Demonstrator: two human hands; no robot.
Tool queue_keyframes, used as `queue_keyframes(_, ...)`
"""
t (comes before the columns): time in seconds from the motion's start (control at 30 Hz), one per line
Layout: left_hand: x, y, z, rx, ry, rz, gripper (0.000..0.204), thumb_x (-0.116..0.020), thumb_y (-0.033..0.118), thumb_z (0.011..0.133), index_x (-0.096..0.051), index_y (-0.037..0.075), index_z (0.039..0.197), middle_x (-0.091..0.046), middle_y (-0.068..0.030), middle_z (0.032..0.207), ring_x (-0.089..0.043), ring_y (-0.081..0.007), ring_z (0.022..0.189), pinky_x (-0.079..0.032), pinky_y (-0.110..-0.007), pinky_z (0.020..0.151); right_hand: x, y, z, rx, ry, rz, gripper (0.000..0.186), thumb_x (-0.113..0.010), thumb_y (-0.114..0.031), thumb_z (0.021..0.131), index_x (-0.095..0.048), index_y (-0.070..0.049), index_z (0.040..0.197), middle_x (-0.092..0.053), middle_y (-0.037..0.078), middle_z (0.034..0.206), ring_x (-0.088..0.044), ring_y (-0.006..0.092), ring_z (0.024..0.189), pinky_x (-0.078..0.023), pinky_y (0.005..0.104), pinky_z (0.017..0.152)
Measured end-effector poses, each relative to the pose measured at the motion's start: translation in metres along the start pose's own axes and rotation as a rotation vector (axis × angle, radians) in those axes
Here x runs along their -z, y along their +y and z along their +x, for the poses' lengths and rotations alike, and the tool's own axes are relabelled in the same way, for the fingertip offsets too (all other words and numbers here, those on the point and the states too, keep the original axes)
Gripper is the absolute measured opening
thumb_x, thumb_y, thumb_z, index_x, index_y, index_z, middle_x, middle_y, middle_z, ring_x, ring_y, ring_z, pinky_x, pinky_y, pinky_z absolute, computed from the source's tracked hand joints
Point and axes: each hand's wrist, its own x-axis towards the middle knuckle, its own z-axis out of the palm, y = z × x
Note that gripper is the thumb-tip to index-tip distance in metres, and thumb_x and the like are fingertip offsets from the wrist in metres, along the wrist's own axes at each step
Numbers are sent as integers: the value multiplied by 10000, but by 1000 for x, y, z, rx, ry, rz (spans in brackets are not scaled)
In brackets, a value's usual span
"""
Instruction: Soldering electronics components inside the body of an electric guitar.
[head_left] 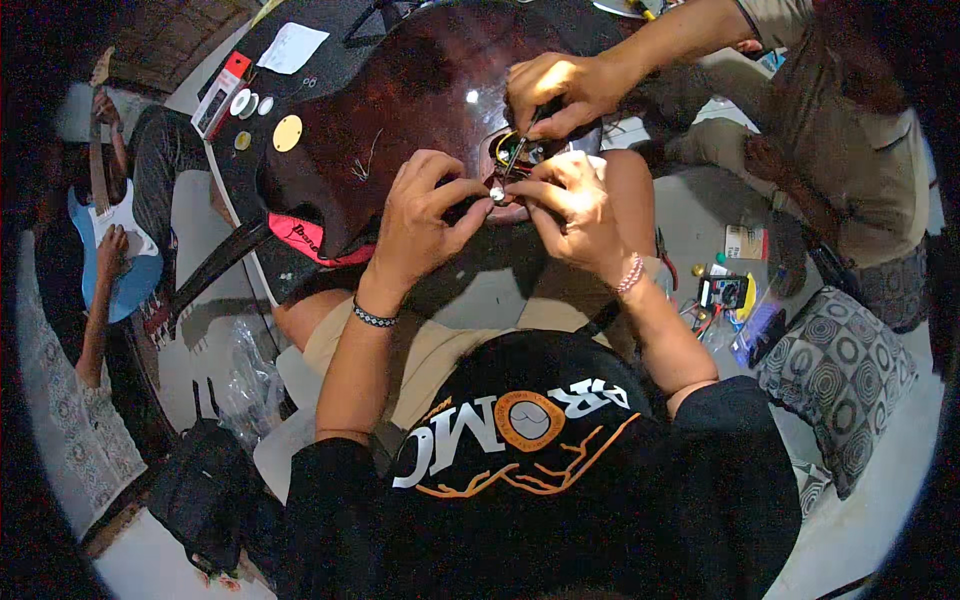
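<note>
1. A small silvery part sits at the cavity of a dark-red guitar body — pinched by the left hand.
2. The right hand crowds close — grip impossible to tell.
3. A co-worker's hand holds a slim tool there.

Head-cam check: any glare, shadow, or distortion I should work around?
Head view: a bright glare spot on the glossy dark guitar body; head view: strong light on the co-worker's hand; head view: the small silvery part between left hand and right hand shows little detail; head view: grainy dark areas, black corners, straight edges bowing toward the rim.
</note>
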Motion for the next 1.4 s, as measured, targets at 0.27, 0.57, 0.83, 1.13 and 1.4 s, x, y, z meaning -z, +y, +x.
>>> queue_keyframes(0.27, -1, -1, 0, 14, 2, -16, 193, -886, 131, 790, -789, 77, 948, -663, -84, 1000, -647, -312, 1018, -521, -441, 869, -1, -1, 3, 2, -33, -61, 344, -741, 11, 816, -820, -114, 1127, -699, 85, 1089, -626, 302, 1058, -518, 427, 972)
queue_keyframes(0.57, -2, -1, 0, 24, 2, -20, 197, -891, 137, 789, -788, 80, 947, -671, -82, 1009, -650, -311, 1022, -522, -438, 879, 0, 0, 3, 17, -39, -35, 348, -735, 0, 816, -822, -121, 1131, -695, 86, 1080, -630, 303, 1052, -516, 434, 962)
queue_keyframes(0.83, -3, -1, -1, 18, -1, -10, 202, -893, 132, 790, -791, 80, 956, -672, -87, 1025, -653, -309, 1025, -524, -437, 883, 1, -2, 3, 22, -13, -58, 397, -741, -13, 817, -813, -142, 1185, -671, 95, 1079, -625, 315, 1037, -511, 439, 956)
queue_keyframes(1.13, -4, -3, -2, -21, 23, 18, 199, -886, 120, 790, -786, 79, 957, -673, -88, 1027, -654, -309, 1029, -529, -441, 891, 0, -3, 10, 54, -67, -119, 380, -714, -56, 838, -816, -155, 1190, -652, 97, 1062, -610, 325, 1046, -476, 458, 945)
queue_keyframes(1.4, -4, -1, -3, -1, 20, 5, 193, -882, 112, 791, -788, 84, 958, -672, -88, 1017, -653, -310, 1019, -533, -440, 879, -4, 1, 5, 33, -20, -48, 387, -704, -35, 842, -810, -140, 1199, -677, 112, 1107, -616, 322, 1068, -476, 455, 964)
